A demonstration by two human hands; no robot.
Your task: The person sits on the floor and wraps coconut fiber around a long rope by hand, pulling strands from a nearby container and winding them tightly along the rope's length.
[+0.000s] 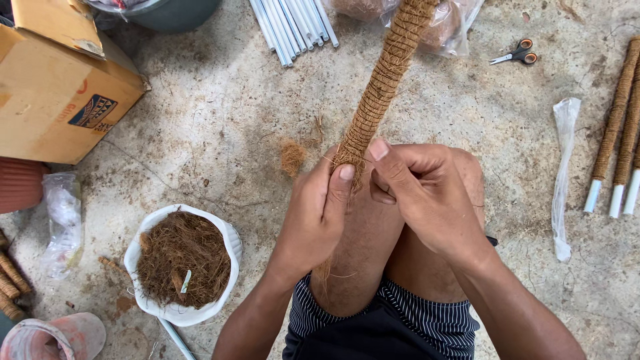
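A long pole wrapped in brown coconut fibre and bound with thin twine (385, 79) slants up and to the right from above my knee. My left hand (320, 210) grips its loose, fibrous lower end, thumb pressed on the fibre. My right hand (419, 190) closes in beside it, thumb and fingers pinching at the same end of the pole. Loose fibre strands hang below my left hand.
A white bowl of coconut fibre (230, 237) sits at lower left. A cardboard box (50, 93) stands at upper left. White pipes (293, 23) lie at the top, scissors (515, 55) at upper right, finished wrapped poles (617, 113) at far right, a plastic bag (563, 167) beside them.
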